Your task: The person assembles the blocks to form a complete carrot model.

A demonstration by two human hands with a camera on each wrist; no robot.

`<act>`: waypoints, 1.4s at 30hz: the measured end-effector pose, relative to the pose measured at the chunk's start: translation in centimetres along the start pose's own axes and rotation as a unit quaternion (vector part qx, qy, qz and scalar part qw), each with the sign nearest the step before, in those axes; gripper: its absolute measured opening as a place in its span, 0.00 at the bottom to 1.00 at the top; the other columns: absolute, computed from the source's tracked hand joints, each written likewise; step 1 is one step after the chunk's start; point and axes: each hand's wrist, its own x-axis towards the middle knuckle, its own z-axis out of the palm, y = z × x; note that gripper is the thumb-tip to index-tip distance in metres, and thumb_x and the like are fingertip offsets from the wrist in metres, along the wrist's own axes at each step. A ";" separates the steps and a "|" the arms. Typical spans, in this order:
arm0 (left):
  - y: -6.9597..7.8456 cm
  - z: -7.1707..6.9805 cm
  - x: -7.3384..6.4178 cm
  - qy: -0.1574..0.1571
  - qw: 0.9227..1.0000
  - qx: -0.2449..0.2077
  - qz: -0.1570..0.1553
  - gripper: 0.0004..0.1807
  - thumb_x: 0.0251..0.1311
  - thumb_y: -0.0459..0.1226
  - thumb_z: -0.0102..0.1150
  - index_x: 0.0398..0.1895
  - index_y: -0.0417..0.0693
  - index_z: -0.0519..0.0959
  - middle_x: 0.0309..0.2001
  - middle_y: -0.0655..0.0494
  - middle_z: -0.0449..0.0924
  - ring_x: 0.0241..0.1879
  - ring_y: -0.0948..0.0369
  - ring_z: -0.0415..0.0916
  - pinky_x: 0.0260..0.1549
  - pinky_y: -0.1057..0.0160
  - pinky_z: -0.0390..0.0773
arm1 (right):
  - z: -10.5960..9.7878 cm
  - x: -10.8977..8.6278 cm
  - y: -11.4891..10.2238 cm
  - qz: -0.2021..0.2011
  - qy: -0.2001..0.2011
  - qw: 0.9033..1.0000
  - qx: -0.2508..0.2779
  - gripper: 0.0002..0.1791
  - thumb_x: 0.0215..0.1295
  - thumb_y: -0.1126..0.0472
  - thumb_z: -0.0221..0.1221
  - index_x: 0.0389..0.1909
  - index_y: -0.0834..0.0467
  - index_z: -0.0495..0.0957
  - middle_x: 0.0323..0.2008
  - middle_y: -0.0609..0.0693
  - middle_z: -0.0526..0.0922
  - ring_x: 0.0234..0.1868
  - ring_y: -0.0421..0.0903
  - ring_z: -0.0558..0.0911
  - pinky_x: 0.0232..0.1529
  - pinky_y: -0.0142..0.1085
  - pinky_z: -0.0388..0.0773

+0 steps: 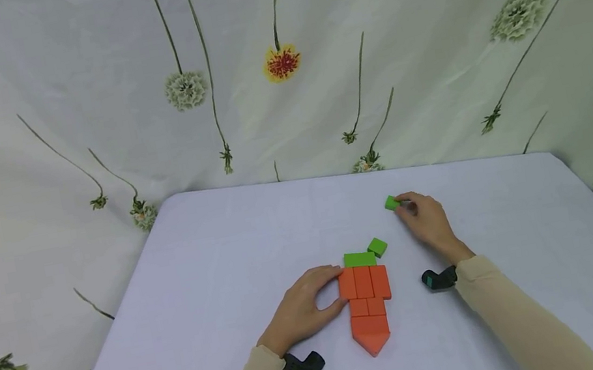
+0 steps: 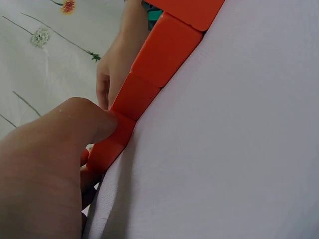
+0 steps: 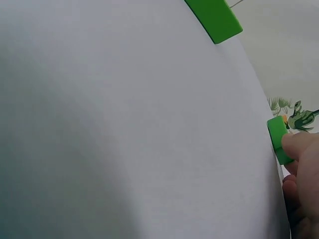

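Orange blocks [image 1: 363, 282] lie together in a column with a pointed triangular block [image 1: 373, 343] at the near end. My left hand [image 1: 301, 306] pinches the left orange block [image 1: 346, 284] of the wide row, fingers at its far end and thumb at its near end. In the left wrist view, that thumb [image 2: 87, 119] covers part of the orange side. Farther back, my right hand [image 1: 426, 220] holds a small green block [image 1: 391, 202] between thumb and fingertips. The right wrist view shows this green block [image 3: 279, 137] low against the white surface.
A green rectangular block [image 1: 360, 259] borders the far end of the orange column. Close to its right corner sits a turned green cube [image 1: 377, 247]. The white table [image 1: 223, 244] ends at a flower-patterned cloth [image 1: 261, 118] hanging behind. Both wrists carry black devices.
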 end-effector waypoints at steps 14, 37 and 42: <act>0.0 0.0 0.0 0.005 1.000 0.001 0.006 0.30 0.65 0.47 0.69 0.69 0.54 0.76 0.66 0.58 0.78 0.69 0.60 0.72 0.69 0.57 0.74 | 0.0 -0.2 -0.8 0.020 -0.022 0.999 0.011 0.21 0.73 0.58 0.61 0.62 0.63 0.80 0.48 0.65 0.86 0.48 0.60 0.86 0.49 0.52 0.84; -0.2 0.1 0.1 -0.001 1.000 0.000 -0.010 0.30 0.65 0.48 0.69 0.70 0.55 0.76 0.67 0.58 0.78 0.70 0.59 0.72 0.69 0.55 0.74 | 1.0 -0.9 -6.1 -0.105 -0.199 0.971 0.078 0.18 0.74 0.59 0.61 0.60 0.57 0.82 0.56 0.53 0.86 0.55 0.52 0.83 0.59 0.47 0.83; -0.1 0.0 0.2 0.007 1.000 0.000 0.006 0.30 0.65 0.47 0.69 0.69 0.54 0.76 0.66 0.58 0.78 0.69 0.59 0.73 0.69 0.55 0.75 | 1.4 -1.0 -6.4 -0.111 -0.223 0.965 0.084 0.17 0.74 0.58 0.60 0.60 0.57 0.82 0.57 0.53 0.86 0.57 0.52 0.83 0.62 0.48 0.82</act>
